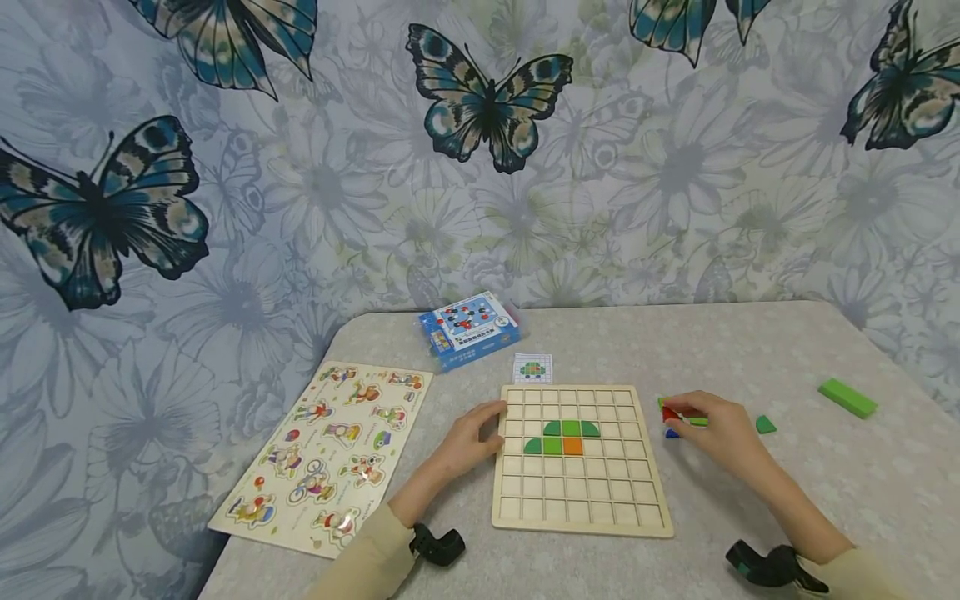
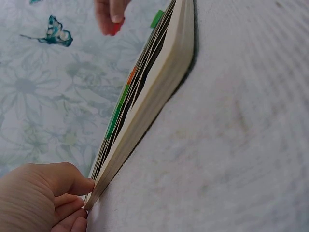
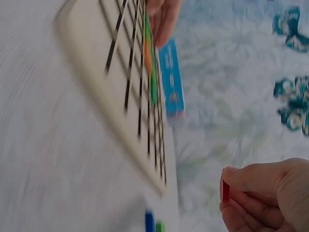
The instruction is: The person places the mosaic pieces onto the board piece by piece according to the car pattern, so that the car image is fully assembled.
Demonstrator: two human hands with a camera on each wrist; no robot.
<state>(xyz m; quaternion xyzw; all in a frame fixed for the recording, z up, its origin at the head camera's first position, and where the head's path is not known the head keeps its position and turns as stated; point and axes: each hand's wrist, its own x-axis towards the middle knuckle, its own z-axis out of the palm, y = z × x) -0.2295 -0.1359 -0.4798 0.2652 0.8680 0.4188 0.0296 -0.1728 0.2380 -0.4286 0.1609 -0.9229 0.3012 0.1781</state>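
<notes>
A wooden grid board [image 1: 581, 492] lies flat on the table, with several green pieces [image 1: 570, 428] and one orange piece [image 1: 573, 447] set in its cells. My left hand [image 1: 472, 433] holds the board's left edge [image 2: 145, 128], fingers curled against it [image 2: 72, 193]. My right hand [image 1: 708, 429], just right of the board, pinches a small red piece [image 1: 670, 413] [image 3: 226, 191] between thumb and fingers. Under that hand lie a blue piece [image 1: 672, 433] and a green piece [image 1: 697, 422].
A small pattern card [image 1: 532, 367] and a blue box [image 1: 468, 329] sit beyond the board. A large picture puzzle board [image 1: 330, 454] lies at the left. A green quarter piece [image 1: 765, 425] and a long green block [image 1: 847, 397] rest at the right. Butterfly wallpaper backs the table.
</notes>
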